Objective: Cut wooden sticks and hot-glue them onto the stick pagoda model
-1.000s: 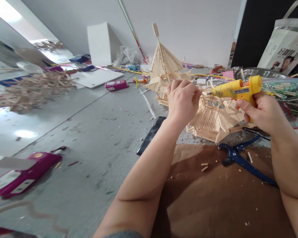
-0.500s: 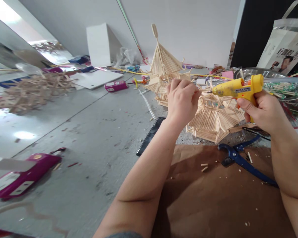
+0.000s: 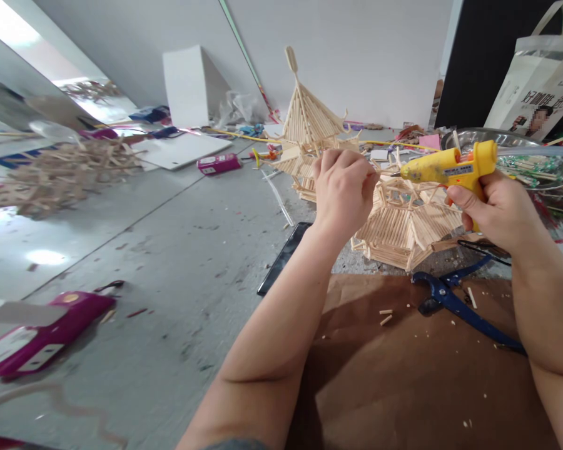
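Near the stick frame (image 3: pixel 403 228), the right hand (image 3: pixel 509 209) closes around the glue gun (image 3: pixel 438 167), nozzle directed toward the left hand (image 3: pixel 342 190); its fingers curl, grip undeterminable

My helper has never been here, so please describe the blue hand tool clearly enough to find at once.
On the grey floor, find the brown sheet. At its far edge, just in front of the low stick structure, lies the blue hand tool, its two handles spread. Unlike the small, pale wood bits nearby, it is long and has a pivot.
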`<state>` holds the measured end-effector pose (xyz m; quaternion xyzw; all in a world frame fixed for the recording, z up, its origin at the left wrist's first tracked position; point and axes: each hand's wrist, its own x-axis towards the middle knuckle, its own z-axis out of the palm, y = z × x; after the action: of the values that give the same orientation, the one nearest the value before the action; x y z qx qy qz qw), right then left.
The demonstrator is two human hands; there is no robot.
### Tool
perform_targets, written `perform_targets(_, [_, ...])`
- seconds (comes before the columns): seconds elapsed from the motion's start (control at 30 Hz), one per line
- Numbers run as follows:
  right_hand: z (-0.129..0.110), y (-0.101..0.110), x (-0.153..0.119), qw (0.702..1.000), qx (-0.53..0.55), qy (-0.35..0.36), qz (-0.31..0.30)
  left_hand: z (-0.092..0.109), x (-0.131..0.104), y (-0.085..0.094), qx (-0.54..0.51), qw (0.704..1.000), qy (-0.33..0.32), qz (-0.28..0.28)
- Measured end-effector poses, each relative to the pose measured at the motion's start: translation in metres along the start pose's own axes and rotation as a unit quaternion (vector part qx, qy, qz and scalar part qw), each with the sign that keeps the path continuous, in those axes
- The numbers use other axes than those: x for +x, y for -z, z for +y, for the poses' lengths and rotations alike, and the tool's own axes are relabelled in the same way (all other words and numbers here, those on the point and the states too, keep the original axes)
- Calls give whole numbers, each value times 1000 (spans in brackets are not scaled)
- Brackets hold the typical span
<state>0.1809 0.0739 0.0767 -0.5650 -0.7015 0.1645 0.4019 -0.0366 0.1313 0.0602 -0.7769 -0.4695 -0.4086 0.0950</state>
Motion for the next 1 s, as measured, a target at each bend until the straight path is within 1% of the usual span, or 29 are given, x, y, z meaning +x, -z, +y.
perform_targets(0.2, [2, -1, 0, 1000, 26, 13, 9, 0, 0, 0, 18, 1000, -11, -3])
perform_targets(0.37, [10, -3, 1, 994, 97, 46, 25, 0, 1, 1, 34, 999, -16, -5])
perform_targets(0.5, [5, -6, 3, 988, 144, 26, 43, 0, 1, 0, 38, 999, -13, -3])
perform_targets(0.6, [-2, -7, 4, 971, 232, 20, 60, 0, 1, -1, 39, 999, -11, -1])
perform_targets(0.73, [-3, -5, 6, 927, 364, 34, 87, -1, 1, -1, 39, 999, -12, 2])
perform_targets(0.83, [0, -3, 8, 909, 400, 39, 110, -1, 1, -1, 43, 999, -11, -2])
perform_targets(0.9, [2, -2, 9, 906, 405, 35, 117, -1, 1, -1, 43, 999, -11, -5])
perform_targets(1.0, [2, -2, 9, 907, 406, 35, 106, -2, 1, -1, 39, 999, -13, -2])
